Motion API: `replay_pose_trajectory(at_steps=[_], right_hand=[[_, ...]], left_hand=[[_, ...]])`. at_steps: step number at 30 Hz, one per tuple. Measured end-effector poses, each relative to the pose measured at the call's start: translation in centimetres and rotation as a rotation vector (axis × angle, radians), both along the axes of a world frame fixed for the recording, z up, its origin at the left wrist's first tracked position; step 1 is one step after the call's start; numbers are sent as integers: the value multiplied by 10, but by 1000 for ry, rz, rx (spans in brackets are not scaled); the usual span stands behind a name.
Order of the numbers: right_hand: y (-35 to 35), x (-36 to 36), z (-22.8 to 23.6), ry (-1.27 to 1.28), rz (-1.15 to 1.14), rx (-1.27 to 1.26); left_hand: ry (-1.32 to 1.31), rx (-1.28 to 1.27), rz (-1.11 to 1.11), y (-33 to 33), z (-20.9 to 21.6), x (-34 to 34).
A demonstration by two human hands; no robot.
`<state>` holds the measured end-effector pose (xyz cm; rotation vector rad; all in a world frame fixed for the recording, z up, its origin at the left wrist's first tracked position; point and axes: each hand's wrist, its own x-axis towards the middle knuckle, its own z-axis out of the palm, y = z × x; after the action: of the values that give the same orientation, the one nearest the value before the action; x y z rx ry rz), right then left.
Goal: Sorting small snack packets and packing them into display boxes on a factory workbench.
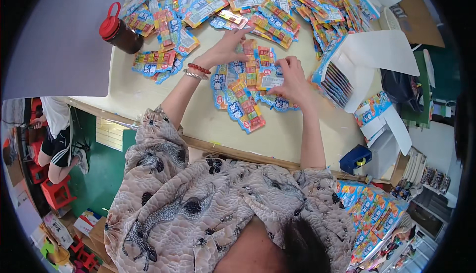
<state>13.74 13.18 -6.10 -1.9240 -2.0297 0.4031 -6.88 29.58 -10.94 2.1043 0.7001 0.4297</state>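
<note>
Several flat blister packs of small colourful pieces on blue and yellow cards lie overlapping in front of me. My left hand, with a red bead bracelet and a pale bangle at the wrist, reaches over their upper left side. Its fingers are spread, and the fingertips come close to the packs at the pile's edge. On the other side my right hand is at the right edge of the group, beside a pack with a white label. Its thumb and bent fingers stand apart; whether they grip that pack's edge is hard to see.
A large heap of similar packs covers the table's far side. At left stands a dark bottle with a red lid. An open box holds a row of packs at right. Nearer lies a dark blue tool. Someone sits at far left.
</note>
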Motion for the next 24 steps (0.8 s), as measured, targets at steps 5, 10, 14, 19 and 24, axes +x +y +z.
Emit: replay_pose_trajectory(at_steps=[5, 10, 14, 19, 24], right_hand=[[-18, -3, 16, -100, 72, 19], [-29, -10, 26, -279, 194, 79], [-44, -12, 13, -253, 225, 240], [-44, 1, -21, 514, -206, -262], [-56, -12, -5, 233, 61, 143]], left_hand=[[-286, -478, 257, -16, 28, -7], [-266, -594, 288, -17, 12, -16], [-299, -745, 294, -42, 15, 2], [-354, -556, 402, -38, 4, 23], [-498, -629, 444, -20, -4, 19]])
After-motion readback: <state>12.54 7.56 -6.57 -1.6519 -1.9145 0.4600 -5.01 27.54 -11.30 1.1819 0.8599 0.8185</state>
